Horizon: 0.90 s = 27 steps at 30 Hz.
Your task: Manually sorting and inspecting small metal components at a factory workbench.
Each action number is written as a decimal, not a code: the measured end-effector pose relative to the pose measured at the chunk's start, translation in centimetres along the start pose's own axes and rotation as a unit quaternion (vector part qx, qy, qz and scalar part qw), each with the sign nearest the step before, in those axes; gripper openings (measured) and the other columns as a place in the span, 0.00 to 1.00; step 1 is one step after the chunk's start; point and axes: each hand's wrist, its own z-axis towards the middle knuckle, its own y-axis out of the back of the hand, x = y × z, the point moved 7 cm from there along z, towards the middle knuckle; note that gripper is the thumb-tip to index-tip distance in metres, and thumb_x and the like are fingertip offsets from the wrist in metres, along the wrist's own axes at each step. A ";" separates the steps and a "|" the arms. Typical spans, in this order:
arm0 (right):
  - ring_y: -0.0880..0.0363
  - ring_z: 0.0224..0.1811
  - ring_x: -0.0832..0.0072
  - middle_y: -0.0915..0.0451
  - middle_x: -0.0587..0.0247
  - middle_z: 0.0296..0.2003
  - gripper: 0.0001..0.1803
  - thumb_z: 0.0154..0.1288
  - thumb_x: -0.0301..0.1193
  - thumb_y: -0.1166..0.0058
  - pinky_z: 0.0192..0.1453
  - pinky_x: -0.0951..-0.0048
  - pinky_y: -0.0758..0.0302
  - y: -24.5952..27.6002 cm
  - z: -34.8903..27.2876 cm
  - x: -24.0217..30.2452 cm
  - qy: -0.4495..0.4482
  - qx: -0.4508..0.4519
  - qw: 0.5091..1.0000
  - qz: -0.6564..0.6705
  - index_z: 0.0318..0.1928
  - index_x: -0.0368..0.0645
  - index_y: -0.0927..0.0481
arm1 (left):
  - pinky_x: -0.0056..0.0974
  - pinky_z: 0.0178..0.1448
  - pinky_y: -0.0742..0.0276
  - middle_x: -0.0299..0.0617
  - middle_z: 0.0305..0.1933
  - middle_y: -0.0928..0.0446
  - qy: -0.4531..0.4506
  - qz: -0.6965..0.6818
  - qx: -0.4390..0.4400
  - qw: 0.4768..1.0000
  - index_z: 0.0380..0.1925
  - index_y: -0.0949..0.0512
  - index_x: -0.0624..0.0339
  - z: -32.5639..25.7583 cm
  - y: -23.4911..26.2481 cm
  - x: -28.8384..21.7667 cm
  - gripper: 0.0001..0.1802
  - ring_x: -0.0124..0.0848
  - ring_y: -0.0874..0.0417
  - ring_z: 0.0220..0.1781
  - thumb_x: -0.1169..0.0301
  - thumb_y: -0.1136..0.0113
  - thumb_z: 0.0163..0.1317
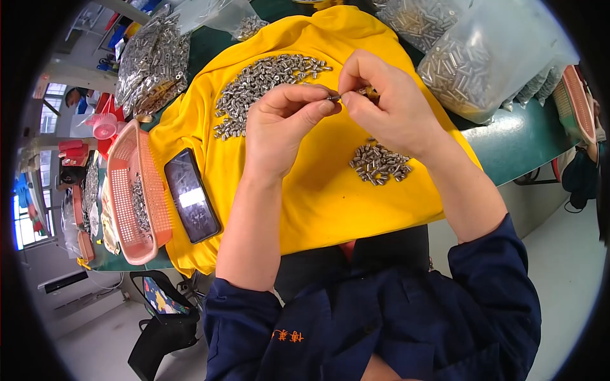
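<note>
My left hand [279, 124] is closed, pinching a small metal cylinder [333, 98] between thumb and fingertips. Right beside it my right hand [394, 105] is closed too, its thumb and forefinger meeting close to that cylinder. A bit of something yellow-brown [372, 94] shows inside its curled fingers; most of it is hidden, so I cannot tell its kind. Both hands are over a yellow cloth [311, 197]. Behind my left hand spreads a large pile of small metal cylinders [264, 79]. A smaller pile of similar metal cylinders [380, 163] lies below my right hand.
A phone [191, 195] lies on the cloth at the left, beside a pink plastic basket [119, 166] with small metal parts in it. Clear bags of metal parts stand at the back left [152, 63] and back right [464, 70]. The green tabletop [518, 149] shows at the right.
</note>
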 end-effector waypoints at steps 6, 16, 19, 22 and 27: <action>0.31 0.19 0.63 0.31 0.57 0.18 0.04 0.46 0.25 0.55 0.23 0.71 0.35 -0.4 -0.1 0.9 0.023 0.024 0.993 -0.109 0.26 0.40 0.35 | 0.27 0.40 0.25 0.44 0.31 0.24 -0.012 0.084 -0.010 0.996 0.29 0.25 0.69 -0.1 0.3 -0.4 0.07 0.28 0.22 0.33 0.85 0.44 0.47; 0.30 0.21 0.60 0.31 0.55 0.18 0.05 0.46 0.25 0.55 0.24 0.68 0.34 -0.7 -0.1 0.9 0.024 0.017 0.994 -0.101 0.26 0.39 0.36 | 0.27 0.40 0.25 0.42 0.31 0.24 -0.025 0.092 -0.024 0.995 0.28 0.25 0.69 -0.3 0.2 -0.6 0.07 0.27 0.22 0.33 0.84 0.43 0.47; 0.30 0.21 0.60 0.30 0.55 0.18 0.05 0.46 0.25 0.55 0.24 0.68 0.34 -0.6 0.0 0.7 0.013 0.018 0.995 -0.101 0.26 0.39 0.36 | 0.26 0.39 0.26 0.41 0.31 0.24 -0.022 0.102 -0.021 0.994 0.29 0.25 0.68 -0.2 0.1 -0.5 0.07 0.25 0.23 0.32 0.84 0.43 0.47; 0.30 0.21 0.60 0.30 0.55 0.18 0.05 0.47 0.25 0.55 0.25 0.68 0.34 -0.5 0.1 0.5 0.014 0.014 0.995 -0.101 0.26 0.39 0.35 | 0.24 0.38 0.27 0.39 0.31 0.24 -0.013 0.131 -0.024 0.991 0.30 0.25 0.67 -0.2 -0.3 -0.6 0.07 0.23 0.24 0.32 0.83 0.44 0.48; 0.30 0.21 0.60 0.30 0.55 0.18 0.05 0.47 0.25 0.55 0.25 0.68 0.34 -0.4 0.1 0.4 0.033 0.000 0.995 -0.092 0.26 0.40 0.35 | 0.22 0.36 0.28 0.37 0.30 0.24 -0.013 0.158 -0.034 0.987 0.31 0.25 0.66 -0.3 -0.3 -0.5 0.07 0.21 0.24 0.31 0.82 0.44 0.49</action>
